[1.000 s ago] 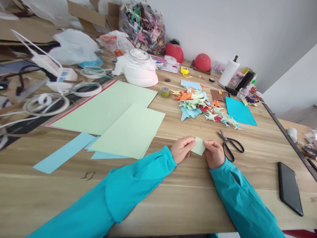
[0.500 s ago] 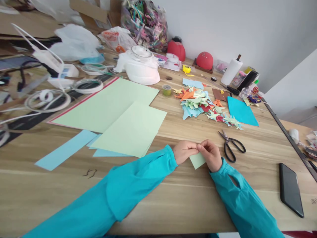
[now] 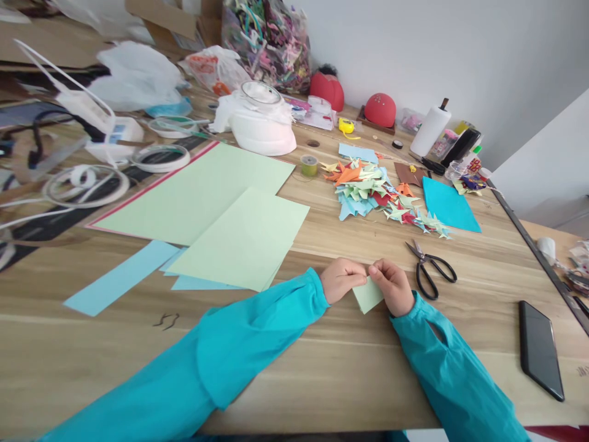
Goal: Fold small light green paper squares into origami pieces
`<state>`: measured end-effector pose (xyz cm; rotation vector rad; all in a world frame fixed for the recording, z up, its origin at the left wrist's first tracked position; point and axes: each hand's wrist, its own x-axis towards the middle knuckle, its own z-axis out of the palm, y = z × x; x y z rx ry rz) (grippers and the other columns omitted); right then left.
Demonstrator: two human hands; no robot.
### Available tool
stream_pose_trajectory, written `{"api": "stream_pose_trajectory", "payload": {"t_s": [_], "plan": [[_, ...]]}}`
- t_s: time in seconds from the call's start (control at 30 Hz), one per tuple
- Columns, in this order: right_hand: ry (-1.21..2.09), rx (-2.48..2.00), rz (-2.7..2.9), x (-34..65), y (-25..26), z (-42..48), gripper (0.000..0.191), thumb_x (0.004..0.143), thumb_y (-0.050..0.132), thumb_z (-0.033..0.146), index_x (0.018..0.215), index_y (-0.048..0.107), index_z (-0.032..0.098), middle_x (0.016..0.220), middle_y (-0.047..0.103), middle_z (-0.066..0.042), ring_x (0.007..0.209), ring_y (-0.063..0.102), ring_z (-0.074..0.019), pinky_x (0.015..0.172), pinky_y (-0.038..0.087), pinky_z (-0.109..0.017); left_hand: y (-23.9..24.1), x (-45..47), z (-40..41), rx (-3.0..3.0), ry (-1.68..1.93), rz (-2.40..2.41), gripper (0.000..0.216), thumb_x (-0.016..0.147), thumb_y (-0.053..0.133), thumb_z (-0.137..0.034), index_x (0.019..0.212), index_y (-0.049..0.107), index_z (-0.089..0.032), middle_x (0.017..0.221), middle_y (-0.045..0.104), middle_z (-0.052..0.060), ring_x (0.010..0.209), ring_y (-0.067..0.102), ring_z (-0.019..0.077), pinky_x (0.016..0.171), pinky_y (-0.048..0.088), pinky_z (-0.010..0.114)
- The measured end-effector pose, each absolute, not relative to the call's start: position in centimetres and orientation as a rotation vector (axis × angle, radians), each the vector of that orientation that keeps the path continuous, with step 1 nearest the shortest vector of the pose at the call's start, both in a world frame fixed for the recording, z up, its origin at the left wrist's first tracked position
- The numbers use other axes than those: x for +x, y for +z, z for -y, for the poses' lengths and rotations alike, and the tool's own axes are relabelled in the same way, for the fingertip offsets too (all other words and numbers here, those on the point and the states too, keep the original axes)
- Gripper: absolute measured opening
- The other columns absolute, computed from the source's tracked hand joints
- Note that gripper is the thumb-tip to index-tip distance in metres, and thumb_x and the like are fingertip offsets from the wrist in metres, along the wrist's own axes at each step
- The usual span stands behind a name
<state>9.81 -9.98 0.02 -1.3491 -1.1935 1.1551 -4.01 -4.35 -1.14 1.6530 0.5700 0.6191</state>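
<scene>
A small piece of pale green paper (image 3: 368, 297) is pinched between my two hands above the wooden table. My left hand (image 3: 343, 280) grips its upper left part, fingers curled and thumb close to the paper. On the other side my right hand (image 3: 392, 286) holds the upper right part between thumb and fingers. The paper's lower corner points towards me, and its upper part is hidden by my fingers. Black-handled scissors (image 3: 430, 270) lie with blades parted, just right of my right hand. Beyond my hands is a pile of folded paper shapes (image 3: 363, 189) in green, orange, blue and red.
Large pale green sheets (image 3: 243, 239) lie at the left, over blue paper, beside a blue strip (image 3: 122, 277). A phone (image 3: 541, 350) rests near the right edge. Turquoise paper (image 3: 451, 205), a thread spool (image 3: 308, 166) and a white-wrapped bowl shape (image 3: 263, 132) stand farther back.
My right thumb and fingers have shifted slightly apart from the left fingertips, and more of the green paper shows between the hands. The view has moved a little.
</scene>
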Motion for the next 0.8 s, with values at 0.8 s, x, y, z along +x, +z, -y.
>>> {"api": "stream_pose_trajectory", "payload": {"t_s": [0.8], "plan": [[1.117, -1.299, 0.947, 10.9, -1.6, 9.3, 0.03, 0.069, 0.065, 0.044, 0.061, 0.051, 0.018, 0.048, 0.045, 0.006, 0.042, 0.036, -0.0068, 0.041, 0.027, -0.02, 0.0, -4.1, 4.8, 1.586, 0.748, -0.717, 0.024, 0.068, 0.057, -0.036, 0.061, 0.055, -0.013, 0.05, 0.042, -0.004, 0.049, 0.036, 0.0076, 0.046, 0.028, 0.021]]}}
